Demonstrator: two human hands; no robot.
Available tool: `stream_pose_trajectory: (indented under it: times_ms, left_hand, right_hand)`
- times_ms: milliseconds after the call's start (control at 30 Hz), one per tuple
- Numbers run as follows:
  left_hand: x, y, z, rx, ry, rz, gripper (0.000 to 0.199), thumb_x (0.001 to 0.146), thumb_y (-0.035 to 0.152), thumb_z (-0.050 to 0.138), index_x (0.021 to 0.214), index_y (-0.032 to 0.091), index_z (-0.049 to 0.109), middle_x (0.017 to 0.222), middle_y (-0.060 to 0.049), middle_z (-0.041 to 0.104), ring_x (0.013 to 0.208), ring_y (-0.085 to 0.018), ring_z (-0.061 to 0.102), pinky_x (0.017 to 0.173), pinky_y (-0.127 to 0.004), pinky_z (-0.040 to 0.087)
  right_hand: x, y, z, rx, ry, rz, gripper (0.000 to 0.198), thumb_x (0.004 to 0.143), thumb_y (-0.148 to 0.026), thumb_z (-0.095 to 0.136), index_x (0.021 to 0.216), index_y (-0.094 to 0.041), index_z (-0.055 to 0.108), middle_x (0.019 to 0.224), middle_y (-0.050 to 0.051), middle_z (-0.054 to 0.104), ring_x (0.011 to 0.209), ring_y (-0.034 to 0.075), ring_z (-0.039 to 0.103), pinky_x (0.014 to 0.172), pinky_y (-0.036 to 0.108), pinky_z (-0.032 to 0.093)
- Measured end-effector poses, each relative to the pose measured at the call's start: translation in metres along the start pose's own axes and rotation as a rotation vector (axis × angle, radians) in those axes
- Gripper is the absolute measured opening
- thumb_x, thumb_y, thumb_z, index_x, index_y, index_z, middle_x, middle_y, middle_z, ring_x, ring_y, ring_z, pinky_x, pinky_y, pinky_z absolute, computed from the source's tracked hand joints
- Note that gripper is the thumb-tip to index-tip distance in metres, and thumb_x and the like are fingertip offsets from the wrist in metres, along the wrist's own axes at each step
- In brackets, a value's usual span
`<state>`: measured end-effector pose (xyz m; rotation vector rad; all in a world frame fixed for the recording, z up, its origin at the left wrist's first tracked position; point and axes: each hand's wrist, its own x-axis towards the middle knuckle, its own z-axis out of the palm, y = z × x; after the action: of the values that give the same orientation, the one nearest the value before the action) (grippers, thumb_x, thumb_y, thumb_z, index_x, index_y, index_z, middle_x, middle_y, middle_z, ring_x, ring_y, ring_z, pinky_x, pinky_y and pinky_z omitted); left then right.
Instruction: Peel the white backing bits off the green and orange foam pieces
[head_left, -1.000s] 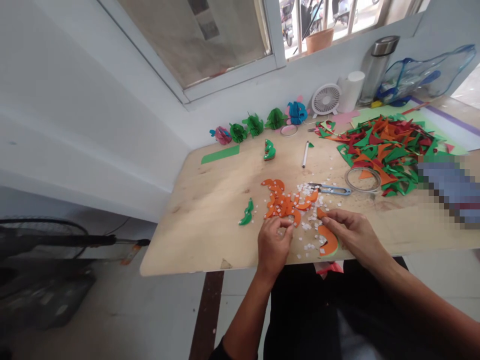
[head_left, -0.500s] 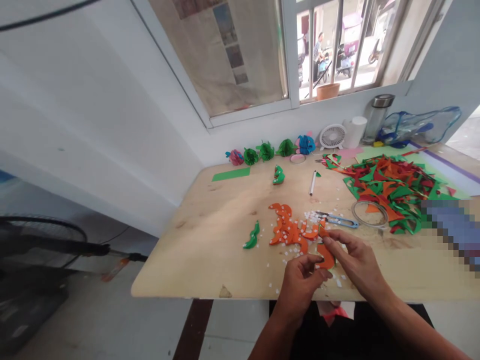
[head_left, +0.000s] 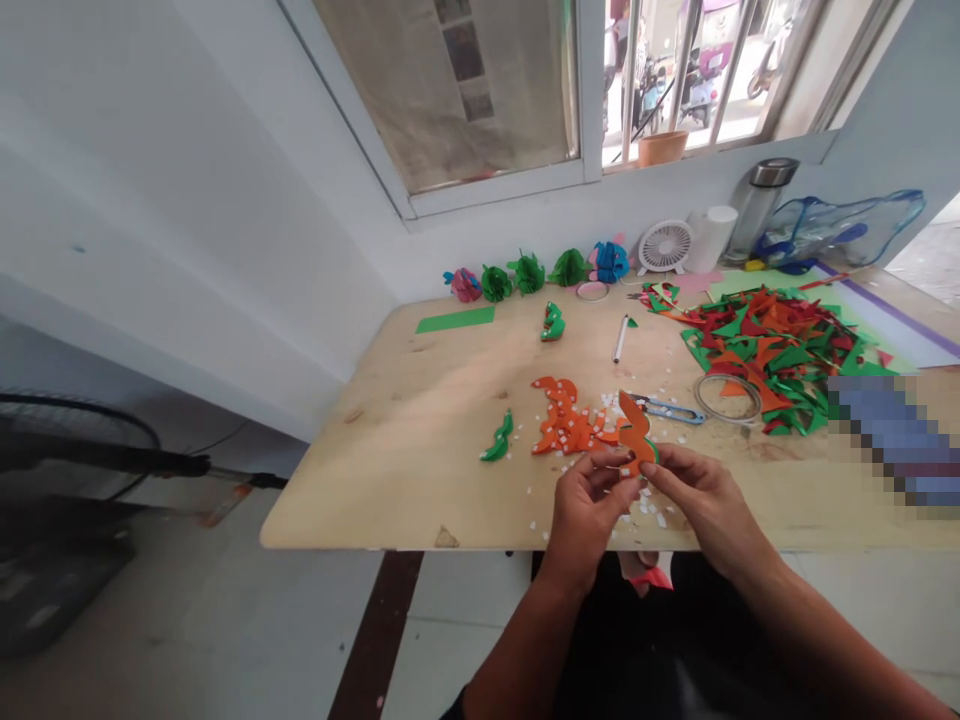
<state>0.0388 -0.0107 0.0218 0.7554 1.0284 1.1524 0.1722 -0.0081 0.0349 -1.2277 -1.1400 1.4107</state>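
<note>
An orange paper cutout [head_left: 634, 428] with curved edges and a green layer along its right side is held up near the table's front edge. My left hand [head_left: 592, 500] pinches its lower left, and my right hand [head_left: 694, 490] grips its lower right between thumb and fingers. Just beyond my left hand lies a heap of orange paper cutouts [head_left: 566, 425] dotted with small white squares. Blue thread snips [head_left: 671, 408] lie behind the held piece, partly hidden by it. One green paper cutout [head_left: 496, 438] rests left of the heap, another green stack [head_left: 553, 322] farther back.
A large pile of red, green and orange paper scraps [head_left: 780, 350] covers the right side, with a tape ring [head_left: 727, 397] before it. A white marker [head_left: 621, 340] lies mid-table. Along the wall stand folded paper balls [head_left: 529, 272], a small fan [head_left: 664, 247] and a bottle [head_left: 761, 210].
Both hands have raised the orange cutout and turned it upright. My right hand has moved from its upper end to its lower right side. The camera view has shifted slightly.
</note>
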Motion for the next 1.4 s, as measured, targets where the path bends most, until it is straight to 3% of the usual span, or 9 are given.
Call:
stream_pose_trajectory:
  times_ms: [133,333,433,567,700,900,1100,1267,1400]
  left_hand:
    - [-0.001,0.000,-0.002,-0.051,0.066,-0.032,0.027,0.064,0.032,0.078,0.079,0.013,0.065,0.064,-0.004,0.070,0.060,-0.015,0.065,0.056,-0.023,0.045]
    - [-0.001,-0.002,-0.007,0.066,0.047,0.052,0.021,0.070,0.030,0.073,0.081,0.014,0.064,0.068,-0.002,0.070,0.061,-0.014,0.065,0.062,-0.025,0.049]
    - [-0.004,-0.005,-0.008,0.366,0.139,0.300,0.018,0.079,0.026,0.065,0.094,0.016,0.064,0.076,-0.003,0.071,0.069,-0.015,0.066,0.068,-0.028,0.051]
    - [-0.007,-0.009,-0.008,0.909,0.264,0.778,0.010,0.085,0.019,0.058,0.086,0.017,0.067,0.082,-0.006,0.071,0.079,-0.018,0.063,0.076,-0.033,0.051]
    - [-0.004,-0.009,-0.007,1.125,0.251,0.958,0.012,0.087,0.015,0.056,0.087,0.015,0.068,0.080,-0.006,0.071,0.078,-0.019,0.061,0.076,-0.033,0.051]
    - [-0.002,0.001,-0.007,1.098,0.181,0.786,0.011,0.085,0.014,0.058,0.082,0.015,0.069,0.078,-0.006,0.071,0.076,-0.019,0.063,0.074,-0.033,0.051]
    - [0.001,0.010,-0.009,0.913,0.137,0.522,0.008,0.080,0.016,0.063,0.075,0.016,0.070,0.073,-0.005,0.071,0.072,-0.018,0.064,0.069,-0.029,0.050]
    - [0.005,0.008,-0.014,0.618,0.082,0.323,0.011,0.078,0.021,0.063,0.073,0.015,0.070,0.069,-0.003,0.069,0.063,-0.014,0.062,0.061,-0.024,0.048]
    - [0.005,0.006,-0.014,0.521,0.054,0.260,0.013,0.077,0.025,0.064,0.075,0.014,0.071,0.067,-0.003,0.068,0.061,-0.013,0.060,0.060,-0.023,0.047]
  right_hand:
    - [0.000,0.001,0.002,0.093,-0.056,0.083,0.033,0.076,-0.049,0.067,0.090,-0.019,0.070,0.061,0.002,0.069,0.040,0.014,0.057,0.040,0.026,0.046]
    - [-0.002,0.000,0.009,0.085,-0.092,0.132,0.032,0.074,-0.050,0.068,0.082,-0.018,0.069,0.050,-0.001,0.063,0.039,0.016,0.056,0.042,0.028,0.046]
    - [-0.002,0.001,0.009,0.017,-0.031,0.087,0.033,0.075,-0.053,0.065,0.080,-0.021,0.069,0.047,-0.001,0.062,0.042,0.018,0.058,0.043,0.029,0.046]
    - [-0.001,0.009,0.007,-0.026,0.056,0.021,0.029,0.075,-0.049,0.067,0.078,-0.020,0.066,0.060,0.001,0.067,0.046,0.017,0.058,0.044,0.028,0.045]
    - [-0.001,0.017,0.004,-0.126,0.094,-0.076,0.024,0.078,-0.043,0.066,0.077,-0.019,0.065,0.067,0.001,0.066,0.056,0.017,0.058,0.053,0.028,0.047]
    - [-0.002,0.012,0.004,-0.299,0.127,-0.081,0.027,0.078,-0.043,0.064,0.067,-0.019,0.063,0.052,-0.001,0.058,0.047,0.016,0.054,0.045,0.026,0.041]
    - [-0.003,0.009,0.003,-0.340,0.098,-0.131,0.028,0.079,-0.044,0.064,0.065,-0.020,0.062,0.048,-0.002,0.059,0.043,0.015,0.054,0.042,0.025,0.040]
    - [-0.005,0.009,0.003,-0.303,0.044,-0.134,0.029,0.082,-0.045,0.062,0.065,-0.021,0.062,0.043,-0.002,0.058,0.039,0.015,0.053,0.041,0.025,0.039]
    - [-0.005,0.010,0.002,-0.298,0.062,-0.117,0.028,0.081,-0.044,0.063,0.065,-0.020,0.062,0.043,-0.002,0.059,0.038,0.014,0.052,0.041,0.025,0.039]
